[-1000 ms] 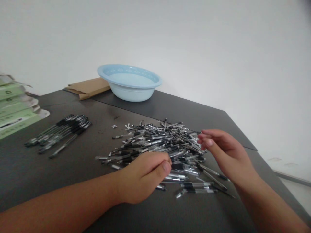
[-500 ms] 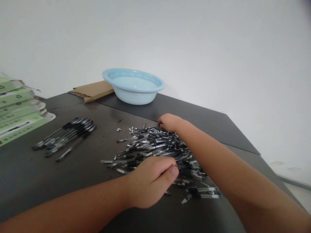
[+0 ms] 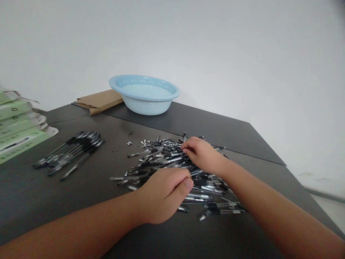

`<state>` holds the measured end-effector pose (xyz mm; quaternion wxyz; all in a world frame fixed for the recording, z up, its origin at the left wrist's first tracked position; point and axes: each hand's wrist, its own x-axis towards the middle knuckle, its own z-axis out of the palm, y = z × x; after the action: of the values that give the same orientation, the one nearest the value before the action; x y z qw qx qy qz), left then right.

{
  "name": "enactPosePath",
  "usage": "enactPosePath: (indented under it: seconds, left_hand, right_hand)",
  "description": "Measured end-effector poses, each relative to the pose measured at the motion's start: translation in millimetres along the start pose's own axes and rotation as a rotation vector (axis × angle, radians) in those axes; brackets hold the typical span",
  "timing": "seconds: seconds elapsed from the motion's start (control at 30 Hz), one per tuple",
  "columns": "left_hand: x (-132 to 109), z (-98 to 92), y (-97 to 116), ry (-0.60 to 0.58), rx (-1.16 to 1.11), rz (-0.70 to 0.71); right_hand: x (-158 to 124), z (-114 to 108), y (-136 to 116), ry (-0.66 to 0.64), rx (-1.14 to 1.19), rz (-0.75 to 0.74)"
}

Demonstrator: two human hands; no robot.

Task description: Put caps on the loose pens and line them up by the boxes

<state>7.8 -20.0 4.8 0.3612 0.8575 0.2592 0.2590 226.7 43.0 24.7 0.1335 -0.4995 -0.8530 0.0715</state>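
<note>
The right hand (image 3: 202, 155) has drawn back from the far edge of the pen heap (image 3: 172, 165) and now rests on its middle, at the centre of the frame, fingers curled down among the barrels; whether they have pinched one I cannot tell from here. The left hand (image 3: 163, 194) has stayed put at the heap's near edge, loosely fisted, possibly around a pen. So the picking goes on from the loose heap. A tidy row of pens (image 3: 71, 151) lies left of centre; a blue basin (image 3: 144, 94) sits behind.
</note>
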Motion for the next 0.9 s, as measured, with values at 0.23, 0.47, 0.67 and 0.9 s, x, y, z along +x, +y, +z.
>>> enactPosePath:
  seconds: [0.23,0.47,0.67,0.9]
  left_hand:
    - [3.5,0.9,6.0,-0.112,0.167,0.029]
    - [8.9,5.9,3.4,-0.191,0.293,-0.015]
    - [10.2,5.4,2.5,-0.191,0.331,-0.045]
    - [8.9,6.4,7.1,-0.186,0.368,-0.056]
  right_hand:
    - [-160.1,13.2,-14.4,0.406,0.559,0.316]
    - [-171.3,25.0,-26.3,0.603,0.709,0.212]
    - [-169.4,26.8,-27.3,0.551,0.719,0.127]
    - [-172.6,26.5,-27.3,0.537,0.683,0.129]
